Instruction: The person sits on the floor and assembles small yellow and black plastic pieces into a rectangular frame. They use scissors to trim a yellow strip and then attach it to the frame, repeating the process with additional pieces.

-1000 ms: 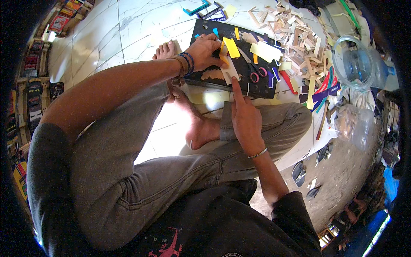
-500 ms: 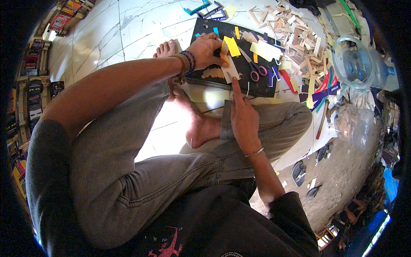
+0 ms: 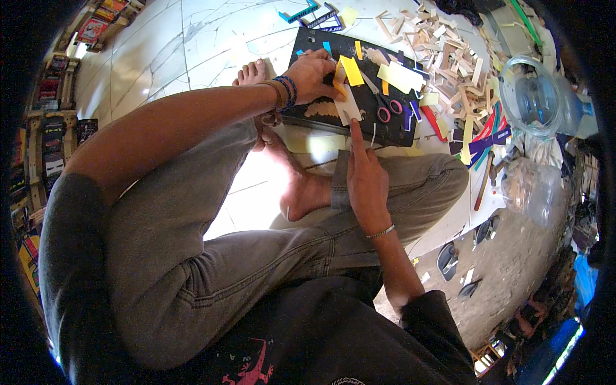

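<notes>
My left hand [image 3: 312, 76] is closed over the dark board [image 3: 391, 131], its thumb and fingers pinching a yellow strip [image 3: 351, 70] folded at its upper end. Below that, a pale flat piece [image 3: 349, 111] slants down from my fingers; whether it joins the strip I cannot tell. My right hand [image 3: 367, 183] reaches in from below with its index finger stretched out, the tip touching the pale piece's lower end. Its other fingers are partly curled and hidden. Scissors [image 3: 383, 111] with pink-lined handles lie on the board, right of the pale piece.
Pale yellow sheets [image 3: 401, 77] and small coloured strips lie on the board. A heap of small wooden pieces [image 3: 452, 61] covers the floor at the upper right. Nearby are a hammer [image 3: 484, 183], a clear plastic bottle [image 3: 568, 106] and purple strips [image 3: 491, 137]. My bare foot [image 3: 292, 183] is below the board.
Both hands stay almost in place. My right index fingertip and the pale piece's lower end have shifted very slightly; the whole view has moved a little.
</notes>
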`<state>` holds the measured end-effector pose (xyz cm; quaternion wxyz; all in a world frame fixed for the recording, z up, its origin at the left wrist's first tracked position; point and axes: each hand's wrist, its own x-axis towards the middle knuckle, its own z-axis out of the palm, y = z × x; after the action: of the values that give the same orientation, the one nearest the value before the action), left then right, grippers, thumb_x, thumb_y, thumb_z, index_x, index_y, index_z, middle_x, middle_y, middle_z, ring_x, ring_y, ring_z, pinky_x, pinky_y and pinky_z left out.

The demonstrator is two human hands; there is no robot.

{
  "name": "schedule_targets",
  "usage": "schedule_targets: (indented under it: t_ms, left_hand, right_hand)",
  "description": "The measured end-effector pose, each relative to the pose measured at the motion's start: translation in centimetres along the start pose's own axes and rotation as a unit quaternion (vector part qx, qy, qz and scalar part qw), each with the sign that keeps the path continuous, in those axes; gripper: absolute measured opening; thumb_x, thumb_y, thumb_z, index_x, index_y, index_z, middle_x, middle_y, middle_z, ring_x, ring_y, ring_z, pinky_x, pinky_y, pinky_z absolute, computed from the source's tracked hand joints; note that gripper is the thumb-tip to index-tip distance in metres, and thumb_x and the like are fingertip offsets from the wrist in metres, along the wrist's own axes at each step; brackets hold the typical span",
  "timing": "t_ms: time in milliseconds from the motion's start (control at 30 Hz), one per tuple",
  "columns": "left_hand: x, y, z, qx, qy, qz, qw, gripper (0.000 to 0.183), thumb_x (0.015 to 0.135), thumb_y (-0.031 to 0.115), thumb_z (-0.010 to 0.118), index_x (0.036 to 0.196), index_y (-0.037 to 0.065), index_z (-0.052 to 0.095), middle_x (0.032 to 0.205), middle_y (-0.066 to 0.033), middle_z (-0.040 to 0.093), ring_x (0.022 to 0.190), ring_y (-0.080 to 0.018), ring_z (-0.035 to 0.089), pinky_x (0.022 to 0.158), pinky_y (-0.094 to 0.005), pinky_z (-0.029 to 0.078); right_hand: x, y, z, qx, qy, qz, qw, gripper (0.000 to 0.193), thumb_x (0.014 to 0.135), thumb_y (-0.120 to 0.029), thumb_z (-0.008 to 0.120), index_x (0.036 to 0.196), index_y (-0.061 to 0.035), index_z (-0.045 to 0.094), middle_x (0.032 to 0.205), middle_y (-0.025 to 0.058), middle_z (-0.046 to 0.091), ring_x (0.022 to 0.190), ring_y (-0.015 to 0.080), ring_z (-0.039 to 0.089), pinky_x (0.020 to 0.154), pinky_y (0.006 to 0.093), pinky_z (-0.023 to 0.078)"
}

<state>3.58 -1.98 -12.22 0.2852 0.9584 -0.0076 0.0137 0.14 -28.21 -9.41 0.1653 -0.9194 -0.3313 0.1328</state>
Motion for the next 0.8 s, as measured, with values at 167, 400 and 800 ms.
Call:
schedule_targets:
  t_ms: [167, 400, 800]
  left_hand:
    - [-0.2, 0.2, 0.0, -0.006, 0.004, 0.009, 1.000, 0.050, 0.077, 0.046, 0.083, 0.111, 0.012, 0.071, 0.111, -0.0148, 0.057, 0.113, -0.0340, 0.052, 0.099, -0.0475, 0.038]
    - [-0.1, 0.1, 0.3, 0.001, 0.012, 0.015, 1.000, 0.050, 0.076, 0.046, 0.084, 0.112, 0.012, 0.071, 0.110, -0.0137, 0.057, 0.111, -0.0329, 0.052, 0.097, -0.0468, 0.038]
    - [0.2, -0.3, 0.4, 0.005, 0.017, 0.010, 1.000, 0.050, 0.078, 0.049, 0.082, 0.110, 0.012, 0.072, 0.114, -0.0157, 0.058, 0.113, -0.0343, 0.052, 0.098, -0.0481, 0.039]
  right_hand:
    - [-0.5, 0.1, 0.0, -0.005, 0.000, 0.004, 1.000, 0.068, 0.099, -0.007, 0.054, 0.159, -0.0222, 0.027, 0.094, 0.0208, 0.064, 0.081, 0.0416, 0.067, 0.067, 0.0508, 0.054]
    - [-1.3, 0.1, 0.0, -0.008, 0.004, 0.009, 1.000, 0.069, 0.098, -0.007, 0.055, 0.159, -0.0223, 0.026, 0.089, 0.0199, 0.063, 0.077, 0.0412, 0.066, 0.064, 0.0515, 0.053]
    - [-2.7, 0.7, 0.0, 0.000, 0.014, 0.008, 1.000, 0.068, 0.099, -0.008, 0.055, 0.159, -0.0242, 0.028, 0.085, 0.0202, 0.062, 0.073, 0.0413, 0.066, 0.062, 0.0509, 0.052]
